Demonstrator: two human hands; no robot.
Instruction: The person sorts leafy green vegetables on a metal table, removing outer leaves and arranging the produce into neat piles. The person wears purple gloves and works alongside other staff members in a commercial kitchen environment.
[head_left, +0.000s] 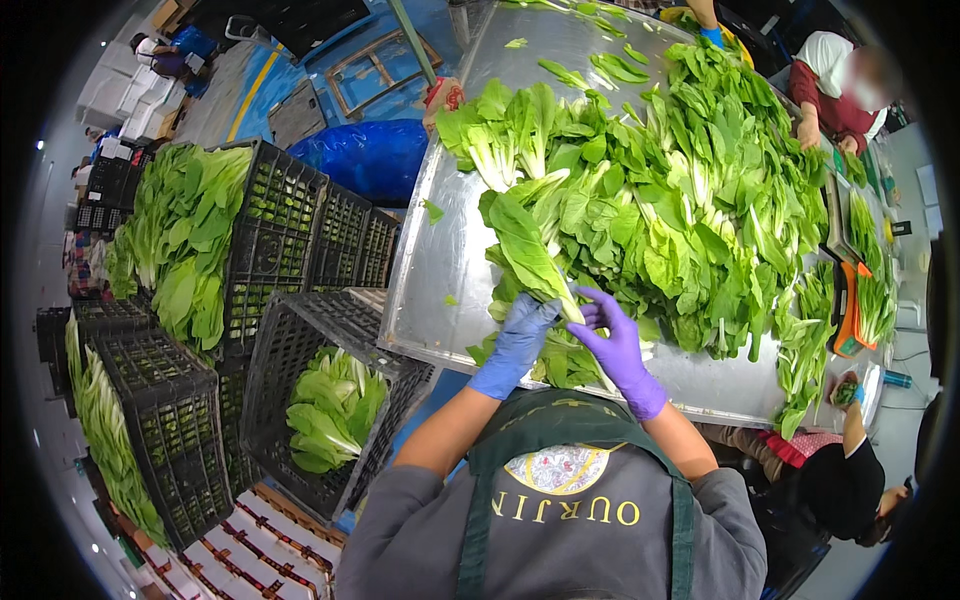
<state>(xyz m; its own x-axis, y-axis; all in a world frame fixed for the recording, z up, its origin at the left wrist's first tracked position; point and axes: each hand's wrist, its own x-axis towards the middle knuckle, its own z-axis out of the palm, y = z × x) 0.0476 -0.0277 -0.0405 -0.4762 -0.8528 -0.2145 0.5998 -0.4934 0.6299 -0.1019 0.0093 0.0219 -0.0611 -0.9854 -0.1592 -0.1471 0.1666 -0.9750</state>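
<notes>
My left hand (520, 341), in a blue glove, is closed around the lower part of a leafy green vegetable head (529, 244) above the near edge of a metal table (442, 262). My right hand (615, 345), in a purple glove, is at the pale stem end of that head, thumb and fingers apart; whether it grips the stem I cannot tell. A large heap of similar leafy greens (660, 225) covers much of the table beyond and to the right of both hands. More leaves lie beneath my hands at the near edge.
Left of the table, a black plastic crate (262, 420) holds some greens; other filled crates (277, 225) stand beyond it. A blue plastic bag (367, 157) lies near the table's far left side. Co-workers stand along the right side, near an orange scale (847, 315).
</notes>
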